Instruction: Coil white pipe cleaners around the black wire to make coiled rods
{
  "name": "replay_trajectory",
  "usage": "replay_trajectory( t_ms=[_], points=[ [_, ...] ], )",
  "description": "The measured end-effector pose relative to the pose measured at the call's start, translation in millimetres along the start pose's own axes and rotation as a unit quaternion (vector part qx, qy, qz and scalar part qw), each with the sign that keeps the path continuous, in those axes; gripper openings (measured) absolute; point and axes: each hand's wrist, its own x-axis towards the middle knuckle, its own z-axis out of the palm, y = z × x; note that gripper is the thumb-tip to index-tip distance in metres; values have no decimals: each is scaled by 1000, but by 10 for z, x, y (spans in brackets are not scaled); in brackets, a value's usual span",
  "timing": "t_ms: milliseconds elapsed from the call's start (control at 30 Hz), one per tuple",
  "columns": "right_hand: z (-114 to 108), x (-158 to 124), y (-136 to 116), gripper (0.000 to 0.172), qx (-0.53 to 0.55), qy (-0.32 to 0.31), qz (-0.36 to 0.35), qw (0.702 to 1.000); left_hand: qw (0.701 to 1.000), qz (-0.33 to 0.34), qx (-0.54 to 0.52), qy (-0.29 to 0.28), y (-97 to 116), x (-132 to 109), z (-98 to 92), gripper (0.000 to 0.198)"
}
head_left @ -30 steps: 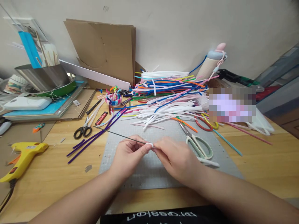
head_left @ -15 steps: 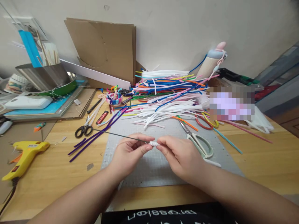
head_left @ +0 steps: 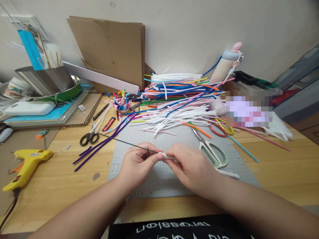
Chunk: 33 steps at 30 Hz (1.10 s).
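Observation:
A thin dark wire rod point(head_left: 124, 143) runs from the upper left down to my hands over the grey cutting mat point(head_left: 164, 179). My left hand point(head_left: 138, 163) pinches the rod near its end. A short white pipe cleaner coil point(head_left: 164, 155) is wound round the rod between my two hands. My right hand point(head_left: 191, 167) is closed on the coil's right side, fingertips pressed to it. Its white tail point(head_left: 228, 173) pokes out past my right wrist.
A big heap of coloured pipe cleaners point(head_left: 179, 103) lies behind the mat. Pale green scissors point(head_left: 211, 151) lie right of my hands, black scissors point(head_left: 89, 136) and purple pipe cleaners point(head_left: 104, 141) left. A yellow glue gun point(head_left: 26, 164) sits far left. Cardboard point(head_left: 109, 49) leans on the wall.
My right hand has turned over the coil and covers more of it than half a second ago. The rod and my left hand have hardly moved.

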Motion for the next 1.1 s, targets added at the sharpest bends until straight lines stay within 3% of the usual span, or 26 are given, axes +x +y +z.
replay_trajectory(
  t_ms=[100,200,533,633,700,767,933,1100],
  points=[
    [19,-5,22,15,-52,33,-52,997,999,39,22,-13,-22,-1,-5,5],
    [6,0,20,13,-49,47,-54,996,996,84,34,-24,-21,2,-28,6],
    [-55,-9,-6,21,-34,4,-25,999,989,130,54,-45,10,31,-53,6],
    [-73,-8,-14,25,-17,-28,-6,999,989,130,57,-52,-5,18,-65,4],
    [-73,-4,-21,18,1,-30,9,1000,990,122,56,-46,-14,9,-67,2],
    [-60,0,-18,9,6,-10,6,1000,992,111,53,-37,-17,6,-63,1],
    [-12,-6,22,9,-20,54,-71,996,993,97,56,-32,4,14,-44,3],
    [-19,-5,23,11,-32,50,-60,996,995,73,50,-36,25,4,-49,8]
  ],
)
